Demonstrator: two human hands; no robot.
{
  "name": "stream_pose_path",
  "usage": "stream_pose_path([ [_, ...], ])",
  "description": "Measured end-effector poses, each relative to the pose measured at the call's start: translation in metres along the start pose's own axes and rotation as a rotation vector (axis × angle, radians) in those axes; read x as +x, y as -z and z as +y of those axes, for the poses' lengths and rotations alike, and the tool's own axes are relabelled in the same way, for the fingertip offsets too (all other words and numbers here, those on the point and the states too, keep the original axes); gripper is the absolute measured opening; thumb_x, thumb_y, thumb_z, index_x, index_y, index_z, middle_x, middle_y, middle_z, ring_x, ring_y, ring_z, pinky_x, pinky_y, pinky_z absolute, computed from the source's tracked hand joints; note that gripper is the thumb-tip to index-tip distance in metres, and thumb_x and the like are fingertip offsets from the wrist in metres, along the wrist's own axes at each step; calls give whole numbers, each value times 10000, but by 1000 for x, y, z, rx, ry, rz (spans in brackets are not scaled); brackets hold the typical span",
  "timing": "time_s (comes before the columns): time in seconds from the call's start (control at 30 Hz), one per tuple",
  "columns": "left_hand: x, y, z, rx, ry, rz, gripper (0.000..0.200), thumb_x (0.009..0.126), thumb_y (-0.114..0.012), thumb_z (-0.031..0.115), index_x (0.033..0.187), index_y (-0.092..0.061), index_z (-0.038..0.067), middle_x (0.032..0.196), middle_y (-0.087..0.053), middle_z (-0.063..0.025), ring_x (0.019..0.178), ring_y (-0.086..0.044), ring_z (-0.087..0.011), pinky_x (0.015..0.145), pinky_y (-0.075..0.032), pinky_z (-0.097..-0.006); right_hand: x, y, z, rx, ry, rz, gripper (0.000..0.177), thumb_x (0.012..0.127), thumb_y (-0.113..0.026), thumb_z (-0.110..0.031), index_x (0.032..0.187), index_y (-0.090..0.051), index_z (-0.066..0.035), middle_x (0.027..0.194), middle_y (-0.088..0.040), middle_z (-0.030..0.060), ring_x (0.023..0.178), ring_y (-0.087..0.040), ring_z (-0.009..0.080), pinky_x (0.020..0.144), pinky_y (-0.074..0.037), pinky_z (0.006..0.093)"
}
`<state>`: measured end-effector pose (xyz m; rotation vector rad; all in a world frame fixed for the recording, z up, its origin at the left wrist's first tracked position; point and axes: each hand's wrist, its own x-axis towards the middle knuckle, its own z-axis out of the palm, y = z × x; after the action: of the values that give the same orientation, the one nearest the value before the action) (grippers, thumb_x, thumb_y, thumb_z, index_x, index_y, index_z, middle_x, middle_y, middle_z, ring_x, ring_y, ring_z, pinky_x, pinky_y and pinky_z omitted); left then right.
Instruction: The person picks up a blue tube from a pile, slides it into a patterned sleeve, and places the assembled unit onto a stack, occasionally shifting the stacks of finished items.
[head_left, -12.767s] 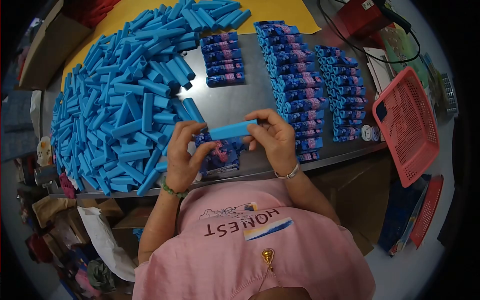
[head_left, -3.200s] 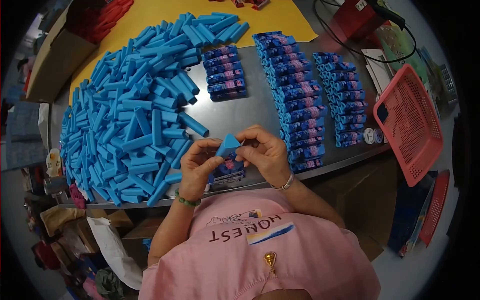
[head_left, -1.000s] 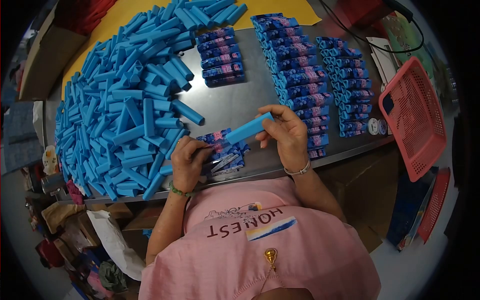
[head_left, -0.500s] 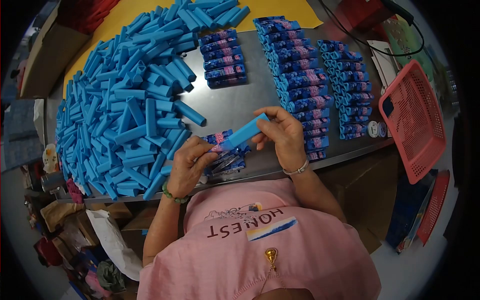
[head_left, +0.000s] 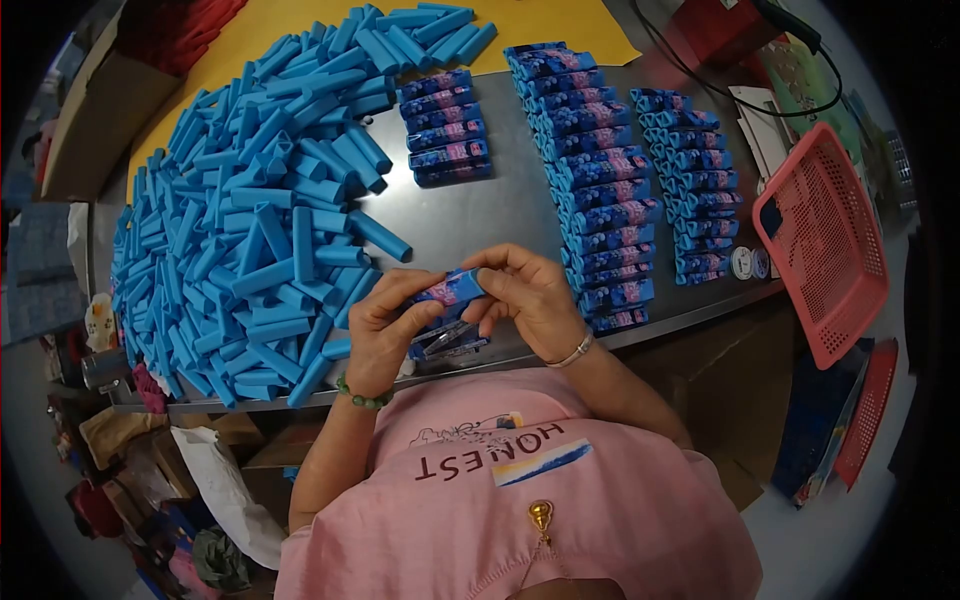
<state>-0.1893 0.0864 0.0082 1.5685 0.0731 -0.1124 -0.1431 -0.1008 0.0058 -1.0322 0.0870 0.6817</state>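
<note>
Between my two hands is a dark blue and pink printed sleeve [head_left: 448, 291] with a light blue three-sided tube [head_left: 469, 284] mostly inside it. My left hand [head_left: 385, 325], with a green bead bracelet, is closed around the sleeve's left end. At the other end, my right hand [head_left: 530, 305] pinches the tube and sleeve edge between thumb and fingers. Flat printed sleeves [head_left: 455, 340] lie on the table just under my hands, partly hidden by them. A large heap of light blue tubes [head_left: 265, 215] spreads on the left.
Sleeved tubes stand in a short row [head_left: 447, 133], a long stack [head_left: 605, 190] and another stack [head_left: 705, 190] on the metal table [head_left: 400, 225]. Small round tins [head_left: 742, 262] and a pink plastic basket [head_left: 825, 250] sit at the right edge. Yellow sheeting [head_left: 560, 25] covers the back.
The blue tube has slid deep into the printed sleeve, so only its end shows. My right hand has moved left and down, closer to my left hand.
</note>
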Motion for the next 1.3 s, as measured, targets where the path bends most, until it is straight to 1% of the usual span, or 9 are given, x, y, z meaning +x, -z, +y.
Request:
stream_pose_path([
  [0.4,10,-3,-5,55,-89,-3,231,793,-676,18,1022,-656,-7,1012,-594,-69,923,-546,-126,802,-444,-231,2,5,5,154,29,-6,215,933,-524,-120,1083,-546,32,858,-626,114,676,-660,162,513,-524,232],
  [0.47,18,-2,-10,-53,48,97,186,794,-678,23,974,-641,-7,1009,-597,-50,935,-539,-109,801,-436,-220,1,8,5,92,85,147,227,931,-526,-140,1080,-550,29,875,-621,104,667,-644,144,508,-504,222],
  [0.53,35,-1,-19,74,19,120,191,760,-698,36,940,-638,22,994,-607,-54,922,-555,-146,783,-443,-251,-1,15,8,-3,87,155,223,927,-529,-139,1072,-555,28,886,-620,102,665,-637,135,509,-497,212],
  [0.6,55,-5,-23,621,-385,184,228,714,-717,51,932,-652,60,991,-602,-75,929,-554,-219,779,-440,-307,-4,17,11,-101,88,167,219,922,-532,-137,1065,-561,26,897,-620,100,663,-630,126,509,-490,202],
  [0.63,64,-10,-24,721,-421,239,240,667,-738,85,898,-676,104,1019,-583,-89,973,-523,-275,820,-405,-373,-5,17,12,-135,80,162,207,919,-530,-128,1054,-567,25,894,-622,98,657,-626,120,510,-485,198],
  [0.77,98,-26,-31,962,-519,357,207,644,-768,131,842,-710,142,1050,-556,-85,978,-505,-262,838,-367,-382,-5,19,10,-193,88,156,186,912,-534,-116,1027,-581,22,884,-631,96,645,-618,108,509,-472,188],
  [1.0,101,-21,-26,1109,-509,408,291,650,-748,95,929,-685,148,989,-557,-66,924,-510,-258,795,-374,-389,-4,22,12,-180,92,138,177,908,-536,-108,1018,-587,20,875,-636,93,647,-619,103,510,-471,187],
  [1.17,67,31,-1,1329,-561,188,353,613,-629,-57,927,-658,103,981,-564,-65,907,-514,-270,767,-378,-385,-4,22,10,-210,78,138,167,905,-538,-102,1005,-598,17,872,-635,92,647,-617,95,509,-469,184],
  [1.3,61,41,-9,1508,-539,60,263,618,-601,-32,851,-654,79,1026,-556,-79,969,-519,-276,795,-385,-380,-1,16,14,-226,88,102,165,906,-535,-101,998,-605,17,871,-634,91,647,-615,91,508,-467,182],
])
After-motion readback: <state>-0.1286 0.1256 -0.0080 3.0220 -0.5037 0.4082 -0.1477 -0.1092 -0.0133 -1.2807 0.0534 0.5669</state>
